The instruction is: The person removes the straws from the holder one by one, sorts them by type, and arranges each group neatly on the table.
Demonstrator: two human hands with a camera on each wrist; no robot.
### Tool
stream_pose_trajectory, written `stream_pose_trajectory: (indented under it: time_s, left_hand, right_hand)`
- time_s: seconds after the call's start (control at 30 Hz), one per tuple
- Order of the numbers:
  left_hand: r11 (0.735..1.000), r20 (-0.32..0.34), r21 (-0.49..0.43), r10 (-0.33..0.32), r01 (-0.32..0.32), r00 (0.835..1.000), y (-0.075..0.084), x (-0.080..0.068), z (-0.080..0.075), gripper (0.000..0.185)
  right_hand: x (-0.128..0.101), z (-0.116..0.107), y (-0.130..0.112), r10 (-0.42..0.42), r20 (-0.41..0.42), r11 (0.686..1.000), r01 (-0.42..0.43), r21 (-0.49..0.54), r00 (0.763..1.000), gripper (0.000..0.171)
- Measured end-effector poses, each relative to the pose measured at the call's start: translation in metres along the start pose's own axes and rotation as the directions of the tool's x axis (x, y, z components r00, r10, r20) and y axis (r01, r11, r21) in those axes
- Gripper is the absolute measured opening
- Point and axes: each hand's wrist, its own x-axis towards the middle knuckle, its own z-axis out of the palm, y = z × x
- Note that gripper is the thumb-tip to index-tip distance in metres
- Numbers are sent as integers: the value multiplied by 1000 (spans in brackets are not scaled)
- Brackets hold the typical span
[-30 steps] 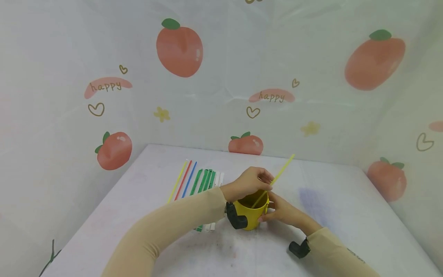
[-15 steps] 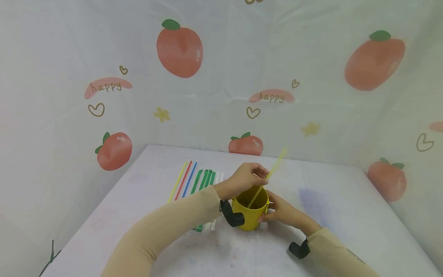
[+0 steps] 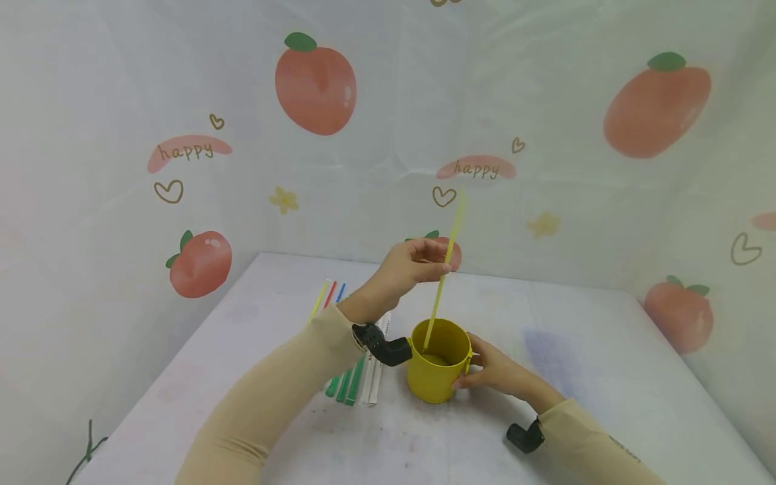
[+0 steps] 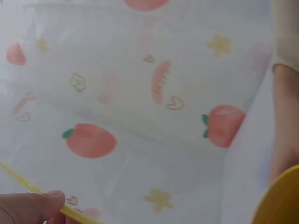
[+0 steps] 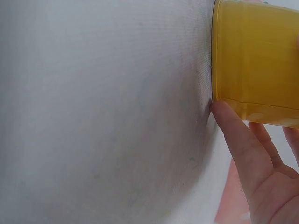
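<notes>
A yellow cup [image 3: 438,360] stands upright on the white table [image 3: 594,364]. My right hand [image 3: 490,369] holds its right side, with the fingers [image 5: 238,140] laid against the cup's wall [image 5: 254,56]. Above the cup my left hand [image 3: 407,267] pinches a yellow straw [image 3: 444,269] near its middle. The straw stands nearly upright, and its lower end hangs inside the cup's mouth. In the left wrist view the straw [image 4: 28,189] crosses under my fingertip [image 4: 32,207], and the cup's rim [image 4: 280,198] shows at the lower right.
Several straws [image 3: 354,377] lie side by side on the table left of the cup: yellow, red and blue ones, plus green and white wrapped ones. A peach-printed curtain [image 3: 315,81] closes off the back and both sides. Bare table lies to the right.
My left hand has risen and drawn the yellow straw up from a slant in the cup to nearly upright, only its tip now inside. The right hand and cup have stayed put.
</notes>
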Motion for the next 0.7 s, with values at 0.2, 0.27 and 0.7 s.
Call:
stream_pose_trajectory:
  time_s: [0.2,0.27,0.7]
  left_hand:
    - [993,-71,-100,55,-62,996,23,-5,-21,27]
    - [990,-102,-119,65,-77,993,28,-5,-30,27]
    - [991,-301,-128,-15,-25,953,28,-11,-95,19]
  right_hand:
    - [0,-1,0,-10,-3,1000,10,-14,1000,85]
    - [1,-1,0,-19,-2,1000,19,-18,1000,84]
    - [0,-3,-3,-19,7,1000,20,-22,1000,84]
